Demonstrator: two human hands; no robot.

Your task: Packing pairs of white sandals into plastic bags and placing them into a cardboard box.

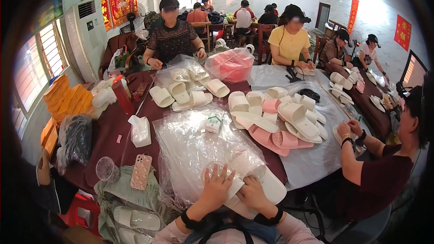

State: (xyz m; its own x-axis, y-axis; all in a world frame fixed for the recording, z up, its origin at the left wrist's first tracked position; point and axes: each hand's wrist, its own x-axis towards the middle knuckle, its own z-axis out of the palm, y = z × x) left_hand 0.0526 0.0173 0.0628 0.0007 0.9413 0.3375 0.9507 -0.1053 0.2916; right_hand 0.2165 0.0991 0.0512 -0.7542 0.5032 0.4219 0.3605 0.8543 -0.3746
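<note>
Bagging step in hand: left hand [216, 189], fingers spread, pressed a clear plastic bag [199, 147] flat; right hand [252, 194] gripped a white slipper [266, 190] at the near table edge [115, 129]; sliding it inside judged to need the bag mouth opened

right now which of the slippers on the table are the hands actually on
The white foam slipper at the near table edge, half inside a clear plastic bag; left hand and right hand press it. The others lie farther off, untouched.

Glossy, crinkled clear plastic bags [190, 149] cover matt, smooth foam slippers [266, 187].
</note>
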